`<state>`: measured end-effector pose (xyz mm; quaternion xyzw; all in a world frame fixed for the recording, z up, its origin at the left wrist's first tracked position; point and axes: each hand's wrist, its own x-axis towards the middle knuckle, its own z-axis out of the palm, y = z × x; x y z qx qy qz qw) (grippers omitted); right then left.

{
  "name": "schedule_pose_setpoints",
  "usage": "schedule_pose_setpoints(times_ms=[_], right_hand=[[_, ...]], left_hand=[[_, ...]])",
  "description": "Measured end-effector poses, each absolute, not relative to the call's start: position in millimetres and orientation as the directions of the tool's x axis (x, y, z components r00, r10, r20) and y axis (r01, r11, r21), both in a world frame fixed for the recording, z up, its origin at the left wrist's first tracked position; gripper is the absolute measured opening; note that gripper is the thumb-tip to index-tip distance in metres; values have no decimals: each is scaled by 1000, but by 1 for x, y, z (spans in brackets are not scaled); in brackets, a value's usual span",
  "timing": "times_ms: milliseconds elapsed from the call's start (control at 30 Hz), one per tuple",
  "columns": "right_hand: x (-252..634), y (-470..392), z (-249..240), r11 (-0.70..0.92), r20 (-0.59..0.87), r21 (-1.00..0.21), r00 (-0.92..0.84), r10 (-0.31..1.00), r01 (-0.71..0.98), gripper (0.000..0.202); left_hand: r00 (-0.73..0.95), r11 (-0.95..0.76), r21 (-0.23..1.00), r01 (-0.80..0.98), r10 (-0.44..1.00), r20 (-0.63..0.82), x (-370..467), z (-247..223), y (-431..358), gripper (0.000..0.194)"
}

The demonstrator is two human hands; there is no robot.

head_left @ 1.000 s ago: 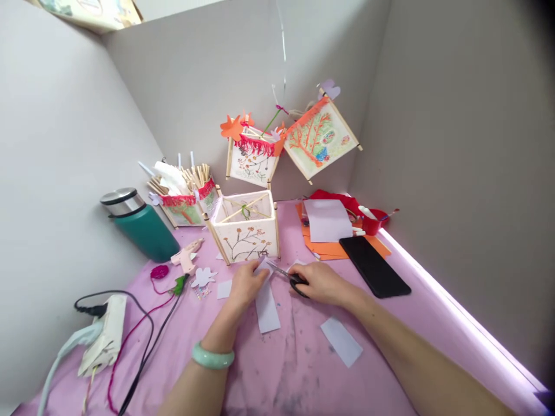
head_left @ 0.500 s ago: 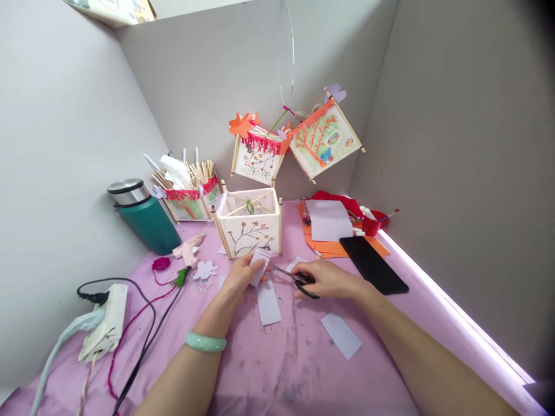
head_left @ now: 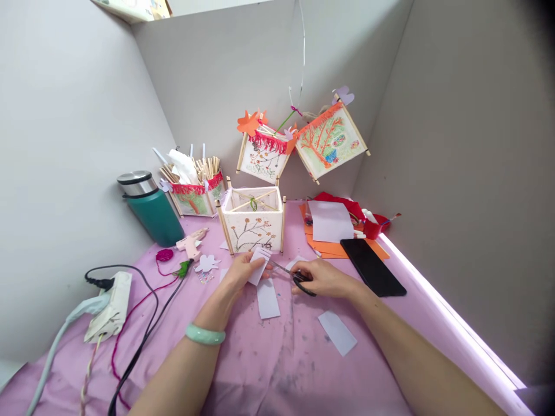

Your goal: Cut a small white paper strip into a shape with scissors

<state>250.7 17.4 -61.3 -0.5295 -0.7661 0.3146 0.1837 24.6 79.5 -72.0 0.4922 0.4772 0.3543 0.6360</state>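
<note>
My left hand [head_left: 241, 273], with a green bangle on its wrist, pinches a small white paper strip [head_left: 258, 264] with slits cut into its upper edge. My right hand [head_left: 326, 278] grips black-handled scissors [head_left: 291, 274], whose blades point left at the strip's edge. Both hands hover just above the pink tablecloth [head_left: 277, 358], right in front of a square paper lantern [head_left: 253, 224] with a drawn branch. A longer white paper strip [head_left: 267, 297] lies flat under the hands.
Another paper piece [head_left: 337, 331] lies near my right forearm. A black phone [head_left: 372, 266], orange and white sheets [head_left: 329, 222], a green flask [head_left: 151, 208], a stick-filled lantern holder [head_left: 193, 193], a glue gun [head_left: 191, 242] and a power strip [head_left: 110, 306] with cables surround the spot. Two lanterns [head_left: 303, 141] hang above.
My left hand has lifted the small strip off the cloth and holds it raised; the scissors have closed in on its edge. The view has shifted slightly.
</note>
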Motion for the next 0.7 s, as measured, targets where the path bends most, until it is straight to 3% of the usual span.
schedule_pose_setpoints(times_ms=[267,467,700], right_hand=[[254,21,-54,162,-141,-772,-415,899,614,28],[248,33,-45,174,-242,-714,-472,848,679,33],[248,23,-58,161,-152,-794,-448,881,586,33]], left_hand=[[352,232,973,14,909,-222,27,-69,77,27],[346,250,968,28,906,-244,28,-70,77,28],[391,238,970,43,890,-236,28,-68,73,31]])
